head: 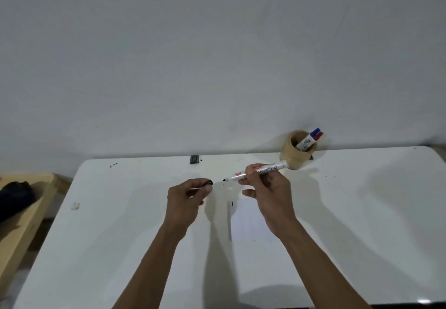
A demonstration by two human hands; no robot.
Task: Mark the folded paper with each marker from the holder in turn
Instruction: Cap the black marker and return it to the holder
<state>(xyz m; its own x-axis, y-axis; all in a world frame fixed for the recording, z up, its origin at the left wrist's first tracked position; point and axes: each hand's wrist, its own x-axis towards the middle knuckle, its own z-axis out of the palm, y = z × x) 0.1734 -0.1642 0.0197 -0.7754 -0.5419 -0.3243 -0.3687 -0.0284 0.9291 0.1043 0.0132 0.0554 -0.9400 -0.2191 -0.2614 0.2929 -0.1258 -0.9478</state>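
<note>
My right hand [268, 188] holds an uncapped white marker [272, 168] above the table, its black tip pointing left. My left hand [187, 196] pinches the marker's black cap [209, 183], a short gap left of the tip. The folded white paper [246, 222] lies flat on the table below and between my hands, partly hidden by my right wrist; a short black mark [232, 203] sits near its top left corner. The holder, a brown tape roll [297, 152], stands at the table's far edge with a blue-capped marker [313, 133] and a red-capped marker [319, 136] in it.
The white table [120, 248] meets a plain wall at the back. A small black object [194, 159] lies at the far edge. To the left stands a wooden bench [29, 212] with a dark bag [14, 195] on it.
</note>
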